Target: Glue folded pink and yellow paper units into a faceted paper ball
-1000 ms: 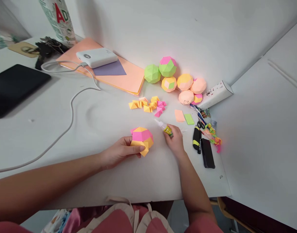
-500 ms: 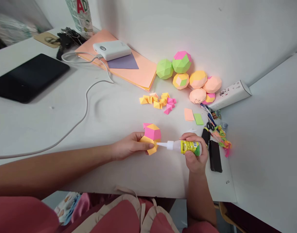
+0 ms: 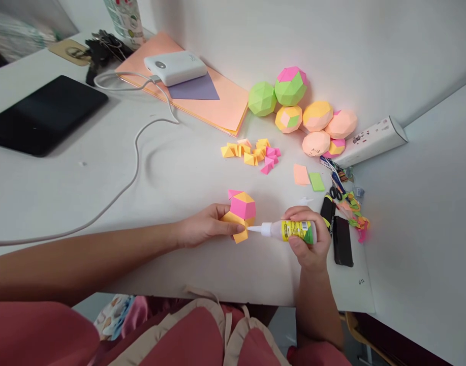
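My left hand (image 3: 208, 225) pinches a partly built pink and orange folded-paper ball (image 3: 243, 209) between thumb and fingers, just above the desk. The fingers behind the paper are hidden. In my right hand (image 3: 311, 244) lies a glue bottle (image 3: 296, 231) with a yellow-green label, held sideways. Its long white nozzle points left, and the tip meets the orange paper close to my left thumb. Small folded orange and pink paper pieces (image 3: 251, 152) are heaped beyond the ball. Several finished paper balls (image 3: 289, 86) stand farther back by the wall.
Peach and green paper squares (image 3: 301, 174) lie right of centre. Scissors (image 3: 335, 192), a black case (image 3: 343, 241) and paper scraps line the right edge beside a white box (image 3: 373, 142). A tablet (image 3: 45, 114), a white cable and a power bank (image 3: 175, 67) on peach paper occupy the left.
The view has shifted slightly, so the things on the desk sit a little differently in the frame. Both hands keep their grips, with the nozzle tip still at the orange paper.
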Demonstrator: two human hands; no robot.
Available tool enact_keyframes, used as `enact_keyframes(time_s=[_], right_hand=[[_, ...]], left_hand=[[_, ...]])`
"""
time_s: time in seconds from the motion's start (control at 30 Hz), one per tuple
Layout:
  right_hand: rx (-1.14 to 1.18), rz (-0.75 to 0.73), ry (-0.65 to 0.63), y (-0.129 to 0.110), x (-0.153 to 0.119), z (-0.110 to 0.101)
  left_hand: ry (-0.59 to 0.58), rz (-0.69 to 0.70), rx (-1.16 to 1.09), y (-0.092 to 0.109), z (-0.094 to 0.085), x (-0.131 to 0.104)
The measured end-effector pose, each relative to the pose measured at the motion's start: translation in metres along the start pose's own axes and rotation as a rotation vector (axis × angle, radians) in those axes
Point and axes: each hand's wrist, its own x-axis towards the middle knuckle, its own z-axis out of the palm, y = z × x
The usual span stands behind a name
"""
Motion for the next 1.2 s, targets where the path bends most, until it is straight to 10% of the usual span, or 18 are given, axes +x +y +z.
enact_keyframes(time_s=[1.0,1.2], right_hand=[[0.509,0.387,0.123,0.027,0.005,-0.016],[0.076,0.539,0.337,0.058,0.001,-0.007]], left_hand=[[0.023,-0.001,-0.086,0.002,0.001,0.0],[-0.005,0.026,-0.111,0.0,-0.002,0.0]])
